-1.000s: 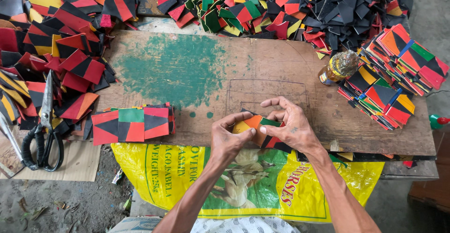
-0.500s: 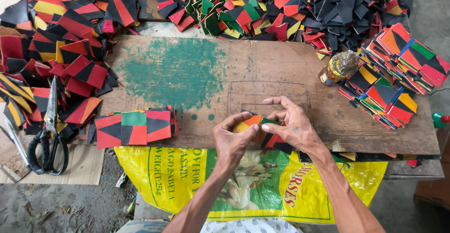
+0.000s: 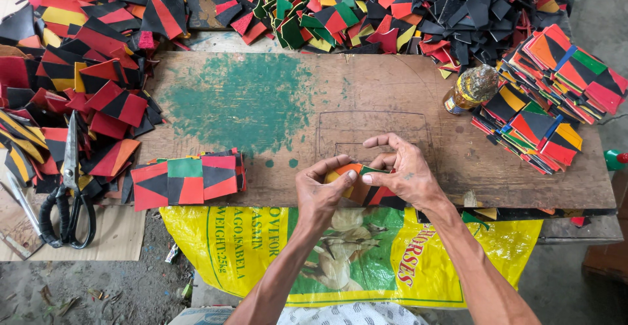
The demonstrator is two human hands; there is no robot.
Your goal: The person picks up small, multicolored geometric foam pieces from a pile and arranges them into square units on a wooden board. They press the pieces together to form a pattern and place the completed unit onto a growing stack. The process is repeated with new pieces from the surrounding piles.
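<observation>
Seen from above, both hands meet at the near edge of a worn wooden counter [image 3: 392, 102]. The left hand [image 3: 320, 191] and right hand [image 3: 405, 174] pinch a small patchwork piece [image 3: 350, 170] of orange, green and black between them, fingers clamped on its edges. It looks thin, light and bendable, best gripped by the edges. A finished patchwork strip [image 3: 190, 181] lies to the left, scissors [image 3: 69, 188] farther left, and a bottle [image 3: 471, 88] to the right.

The left hand [image 3: 322, 191] now sits slightly lower on the wooden board [image 3: 392, 102]. Its thumb now presses the orange patch [image 3: 345, 169] against the right hand [image 3: 402, 174].
</observation>
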